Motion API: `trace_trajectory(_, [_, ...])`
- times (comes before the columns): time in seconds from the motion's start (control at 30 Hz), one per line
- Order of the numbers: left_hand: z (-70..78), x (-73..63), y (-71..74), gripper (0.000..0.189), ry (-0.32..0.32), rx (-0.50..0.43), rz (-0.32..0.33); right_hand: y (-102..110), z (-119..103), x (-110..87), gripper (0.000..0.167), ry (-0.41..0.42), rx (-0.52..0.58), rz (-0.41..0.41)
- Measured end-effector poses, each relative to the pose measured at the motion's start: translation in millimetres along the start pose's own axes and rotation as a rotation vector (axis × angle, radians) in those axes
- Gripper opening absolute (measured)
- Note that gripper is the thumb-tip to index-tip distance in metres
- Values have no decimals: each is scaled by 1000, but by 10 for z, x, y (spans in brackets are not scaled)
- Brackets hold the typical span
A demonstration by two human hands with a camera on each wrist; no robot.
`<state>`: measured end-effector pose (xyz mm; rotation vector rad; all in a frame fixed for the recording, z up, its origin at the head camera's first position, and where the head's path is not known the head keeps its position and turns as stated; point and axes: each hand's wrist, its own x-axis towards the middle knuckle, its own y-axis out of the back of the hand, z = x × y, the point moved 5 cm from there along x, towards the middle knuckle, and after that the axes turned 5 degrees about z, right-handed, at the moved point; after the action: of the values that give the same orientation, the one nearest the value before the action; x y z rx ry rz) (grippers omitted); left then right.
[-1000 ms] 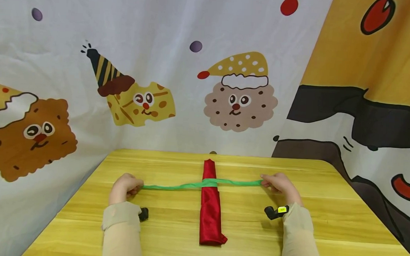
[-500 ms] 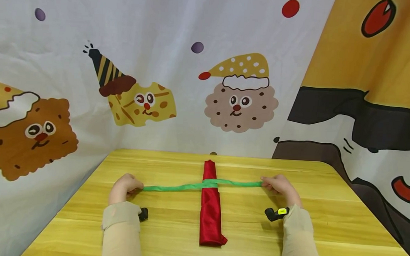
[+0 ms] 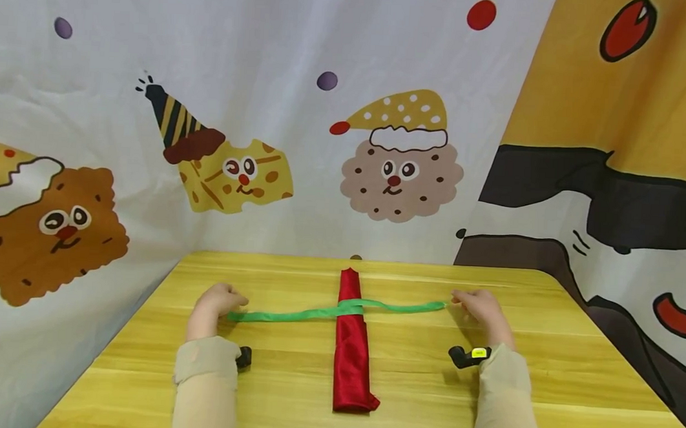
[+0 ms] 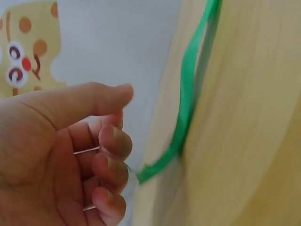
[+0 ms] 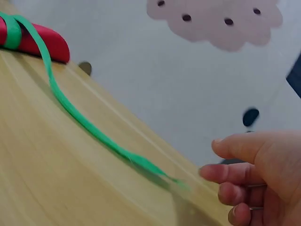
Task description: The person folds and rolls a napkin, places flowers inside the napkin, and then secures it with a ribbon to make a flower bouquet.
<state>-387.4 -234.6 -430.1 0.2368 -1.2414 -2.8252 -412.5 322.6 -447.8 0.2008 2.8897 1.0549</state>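
A folded red satin cloth [image 3: 351, 363] lies lengthwise on the wooden table [image 3: 288, 379]. Around its upper part wraps a green ribbon [image 3: 303, 315], whose two tails stretch out left and right. My left hand [image 3: 216, 303] hovers beside the left tail, fingers loosely curled with nothing in them. In the left wrist view the ribbon's end [image 4: 150, 172] hangs just past the fingertips, with a thin thread reaching toward them. On the other side, my right hand [image 3: 483, 310] is just beyond the right tail's tip [image 5: 146, 165], thumb and fingers parted and holding nothing.
Behind the table hangs a white curtain [image 3: 295, 231] printed with cartoon cookies and cheese. A black wrist camera mount [image 3: 468, 357] sticks out from the right sleeve, another [image 3: 244, 359] from the left.
Both hands have let go of the ribbon's ends. The right hand has moved slightly outward, the left slightly up and right. The ribbon tails and red cloth stay nearly where they were.
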Motion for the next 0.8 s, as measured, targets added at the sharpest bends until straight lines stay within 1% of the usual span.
trace_trajectory(0.1, [161,22,-58,22,-54,-11,9,-42,-172,-17,46,44,-28,24])
trace_trajectory(0.2, [335,32,-132,21,-113,-29,10,-143,-335,2,46,93,2,5])
trace_trajectory(0.27, [422,29,-181,22,-143,-39,5,-218,-433,13,46,124,30,-15])
trace_trajectory(0.4, [565,37,-286,20,-182,-50,-4,-366,-606,4,42,181,63,-32])
trace_trajectory(0.5, [685,46,-399,20,-198,-50,-22,-541,-738,-15,38,235,56,-40])
trace_trajectory(0.6, [823,40,-549,23,-225,-9,-59,-790,-882,-53,36,307,25,-75])
trace_trajectory(0.67, [914,28,-669,26,-254,25,-97,-963,-960,-93,35,348,2,-116])
trace_trajectory(0.73, [994,12,-788,28,-289,43,-148,-1112,-1015,-139,34,374,-27,-138])
trace_trajectory(0.8, [1059,-9,-891,29,-311,41,-194,-1233,-1044,-177,33,386,-64,-140])
